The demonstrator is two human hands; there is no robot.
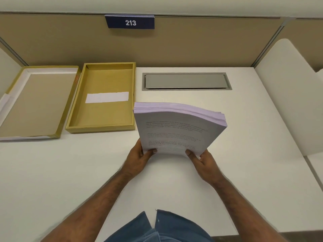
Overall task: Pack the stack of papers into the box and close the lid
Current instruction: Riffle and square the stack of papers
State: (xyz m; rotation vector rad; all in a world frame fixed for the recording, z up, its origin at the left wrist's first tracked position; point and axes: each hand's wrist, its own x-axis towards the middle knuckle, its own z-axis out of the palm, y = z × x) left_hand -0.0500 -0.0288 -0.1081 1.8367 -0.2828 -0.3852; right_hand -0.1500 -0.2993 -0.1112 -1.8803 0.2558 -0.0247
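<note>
I hold the stack of papers (178, 130) up off the desk (70, 172), my left hand (139, 154) and right hand (201, 157) pinching its near corners, and next it must go left into the open box (103, 123).

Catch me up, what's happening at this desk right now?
A person holds a stack of papers by its near corners, left hand on one side and right hand on the other, tilted up over the white desk. The open box, with only a white slip in it, sits to the left, and its lid lies upturned beside it. Nothing is packed yet.
</note>
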